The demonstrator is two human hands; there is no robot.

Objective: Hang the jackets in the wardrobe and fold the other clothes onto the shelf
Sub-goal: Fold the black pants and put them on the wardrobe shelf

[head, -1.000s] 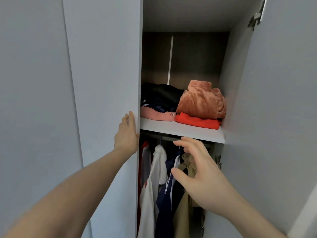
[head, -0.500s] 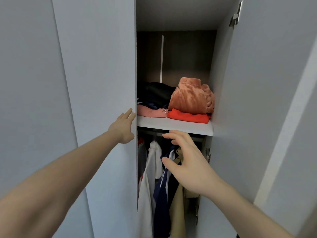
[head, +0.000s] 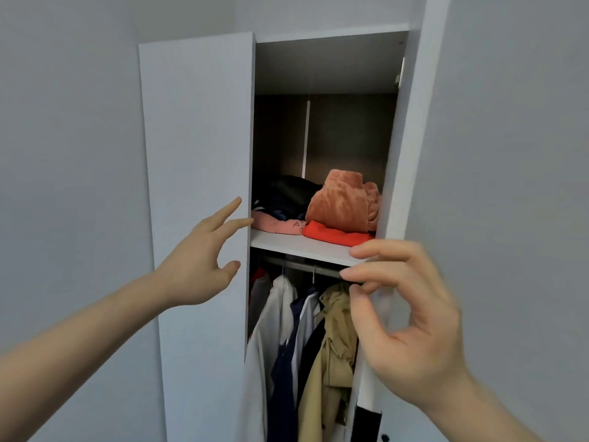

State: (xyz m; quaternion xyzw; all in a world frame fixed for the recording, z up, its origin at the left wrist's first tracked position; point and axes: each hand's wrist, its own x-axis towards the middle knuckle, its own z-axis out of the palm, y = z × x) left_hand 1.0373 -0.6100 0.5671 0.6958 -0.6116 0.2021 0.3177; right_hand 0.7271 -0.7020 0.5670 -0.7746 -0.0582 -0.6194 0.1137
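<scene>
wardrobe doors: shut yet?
No, both ajar: between the left door and right door the shelf and hung jackets show.

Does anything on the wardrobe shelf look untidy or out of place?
Mostly tidy. The rust-orange fleece garment sits bunched in a lump on the flat red folded cloth, not folded flat. The dark clothes over the pink garment also look loosely piled. Nothing hangs over the white shelf edge.
</scene>
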